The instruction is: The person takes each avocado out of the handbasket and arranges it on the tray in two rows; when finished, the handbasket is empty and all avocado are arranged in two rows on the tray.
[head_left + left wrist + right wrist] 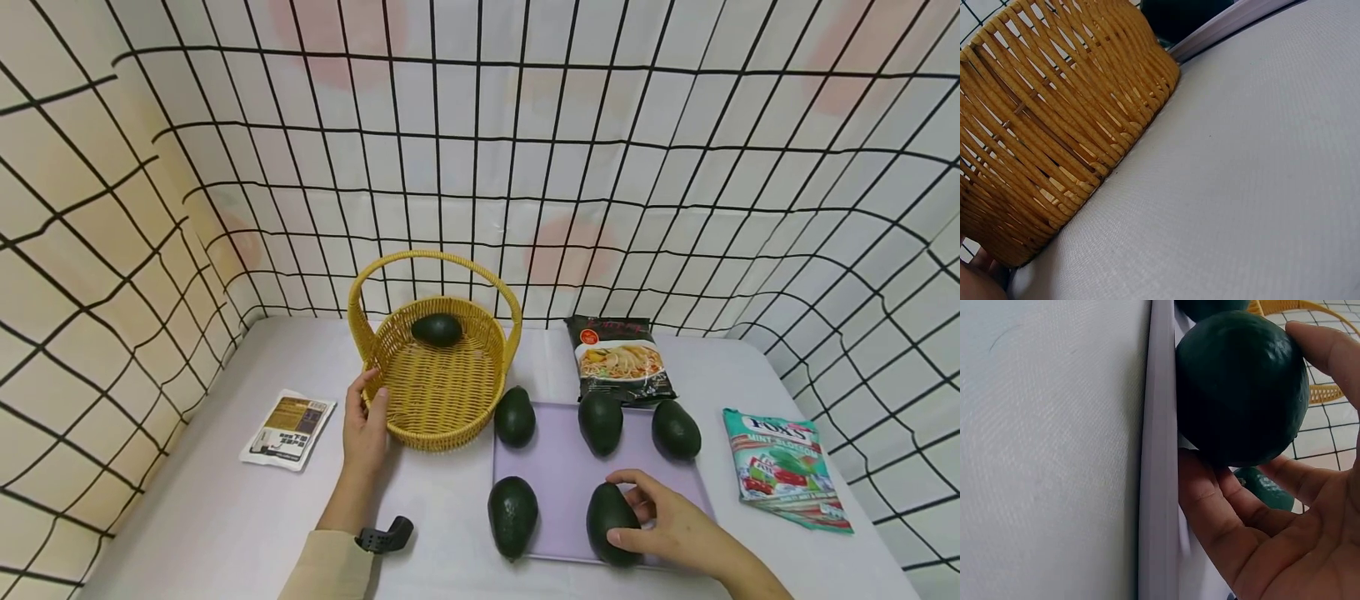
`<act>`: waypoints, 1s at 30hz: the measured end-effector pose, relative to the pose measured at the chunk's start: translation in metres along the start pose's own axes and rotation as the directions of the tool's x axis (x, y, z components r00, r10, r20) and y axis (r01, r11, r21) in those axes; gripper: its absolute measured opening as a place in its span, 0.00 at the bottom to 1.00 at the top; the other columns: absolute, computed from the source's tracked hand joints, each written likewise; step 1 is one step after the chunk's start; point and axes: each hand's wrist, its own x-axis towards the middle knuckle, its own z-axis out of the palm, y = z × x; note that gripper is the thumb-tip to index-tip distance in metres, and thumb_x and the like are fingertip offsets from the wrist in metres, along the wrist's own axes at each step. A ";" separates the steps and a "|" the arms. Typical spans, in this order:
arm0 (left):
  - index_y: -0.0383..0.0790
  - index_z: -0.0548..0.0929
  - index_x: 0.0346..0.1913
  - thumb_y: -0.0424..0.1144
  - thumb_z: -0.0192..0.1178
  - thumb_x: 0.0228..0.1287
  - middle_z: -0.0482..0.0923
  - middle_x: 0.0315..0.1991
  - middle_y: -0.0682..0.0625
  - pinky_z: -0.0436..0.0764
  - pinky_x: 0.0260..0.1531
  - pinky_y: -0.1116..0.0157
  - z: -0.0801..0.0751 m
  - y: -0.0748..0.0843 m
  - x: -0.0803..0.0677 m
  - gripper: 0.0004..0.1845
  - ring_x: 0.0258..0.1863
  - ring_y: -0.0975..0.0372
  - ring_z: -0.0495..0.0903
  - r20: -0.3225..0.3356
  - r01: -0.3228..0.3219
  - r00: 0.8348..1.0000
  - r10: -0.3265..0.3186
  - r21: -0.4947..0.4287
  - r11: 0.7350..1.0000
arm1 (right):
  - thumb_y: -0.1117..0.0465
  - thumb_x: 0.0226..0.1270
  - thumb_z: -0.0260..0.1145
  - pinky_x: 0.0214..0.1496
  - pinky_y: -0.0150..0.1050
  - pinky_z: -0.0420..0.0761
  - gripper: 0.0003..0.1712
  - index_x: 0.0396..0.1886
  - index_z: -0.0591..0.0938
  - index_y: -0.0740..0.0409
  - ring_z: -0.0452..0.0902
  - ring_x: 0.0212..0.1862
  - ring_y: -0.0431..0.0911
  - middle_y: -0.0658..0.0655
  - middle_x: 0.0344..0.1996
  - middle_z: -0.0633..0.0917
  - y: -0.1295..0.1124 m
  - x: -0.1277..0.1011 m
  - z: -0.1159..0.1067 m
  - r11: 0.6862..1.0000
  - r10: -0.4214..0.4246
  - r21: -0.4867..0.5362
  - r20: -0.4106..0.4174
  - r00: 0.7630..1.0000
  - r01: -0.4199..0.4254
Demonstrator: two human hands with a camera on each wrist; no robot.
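A woven yellow basket [442,408] with a hoop handle stands at the table's middle, one dark green avocado [437,330] inside it. My left hand [371,400] grips the basket's near left rim; the left wrist view shows the basket wall [1054,125] close up. My right hand [630,512] holds a second avocado [609,518] at the front of a lilac board [562,475]. In the right wrist view my fingers [1222,512] curl under that avocado [1241,387], which sits by the board's edge [1160,487].
More avocados lie on or beside the board: front left [512,514], back left [514,415], back middle [600,421], back right [676,429]. A noodle packet [621,360] lies behind, a mint candy bag [783,467] at right, a small sachet [288,427] at left. Gridded cloth walls surround the table.
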 end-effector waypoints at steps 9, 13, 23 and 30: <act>0.50 0.66 0.74 0.45 0.49 0.80 0.57 0.80 0.47 0.65 0.69 0.51 0.000 0.000 0.000 0.24 0.73 0.51 0.64 0.001 0.003 1.000 -0.003 -0.019 1.000 | 0.49 0.60 0.77 0.42 0.32 0.78 0.39 0.68 0.72 0.55 0.77 0.43 0.44 0.56 0.44 0.82 0.001 -0.001 0.000 1.000 0.020 -0.020 -0.004 1.000 -0.020; 0.49 0.66 0.74 0.45 0.50 0.79 0.56 0.80 0.46 0.63 0.72 0.47 0.000 0.000 0.001 0.24 0.75 0.50 0.61 0.002 -0.001 1.000 0.001 -0.023 1.000 | 0.49 0.60 0.76 0.43 0.32 0.78 0.39 0.68 0.72 0.56 0.78 0.45 0.45 0.57 0.45 0.82 0.001 -0.002 -0.001 1.000 0.023 -0.013 -0.008 1.000 -0.023; 0.49 0.67 0.73 0.45 0.50 0.79 0.57 0.80 0.46 0.63 0.72 0.48 0.000 0.001 0.000 0.24 0.76 0.50 0.61 -0.005 0.006 1.000 -0.007 -0.025 1.000 | 0.48 0.60 0.76 0.42 0.34 0.78 0.39 0.68 0.72 0.53 0.77 0.46 0.47 0.58 0.47 0.82 -0.001 -0.001 -0.004 0.997 0.043 -0.070 -0.034 0.999 -0.045; 0.48 0.67 0.73 0.44 0.50 0.79 0.57 0.80 0.44 0.64 0.71 0.47 0.001 0.003 -0.001 0.24 0.75 0.49 0.62 -0.011 0.005 1.000 -0.005 -0.022 1.000 | 0.48 0.61 0.75 0.42 0.35 0.78 0.38 0.68 0.72 0.53 0.78 0.45 0.47 0.57 0.48 0.82 -0.001 0.000 -0.005 0.996 0.065 -0.067 -0.023 0.998 -0.066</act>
